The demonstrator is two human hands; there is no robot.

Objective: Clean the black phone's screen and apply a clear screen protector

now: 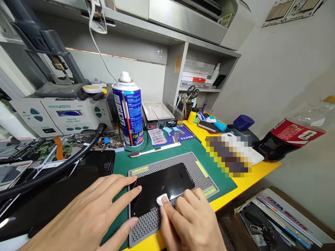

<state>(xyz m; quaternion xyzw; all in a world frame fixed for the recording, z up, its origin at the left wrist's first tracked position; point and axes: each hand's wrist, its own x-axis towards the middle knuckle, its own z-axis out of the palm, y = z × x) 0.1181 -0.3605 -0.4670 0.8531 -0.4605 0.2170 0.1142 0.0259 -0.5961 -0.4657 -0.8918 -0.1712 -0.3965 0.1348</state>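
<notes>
A black smartphone (164, 179) lies flat, its glossy face up, on a grey honeycomb-patterned mat (146, 230). My left hand (96, 205) is open, with spread fingertips resting at the phone's left end. Pinched between the thumb and finger of my right hand (190, 221) is a small folded white wipe (161, 199). The wipe touches the phone's glass near its lower long edge. Under the grey mat lies a green work mat (222, 184).
A blue spray can (128, 111) stands behind the phone, with a white-handled brush (157, 149) in front of it. At left are a rework station (65, 115), a black hose (78, 157) and circuit boards (23, 148). A cola bottle (293, 132) lies tilted at right.
</notes>
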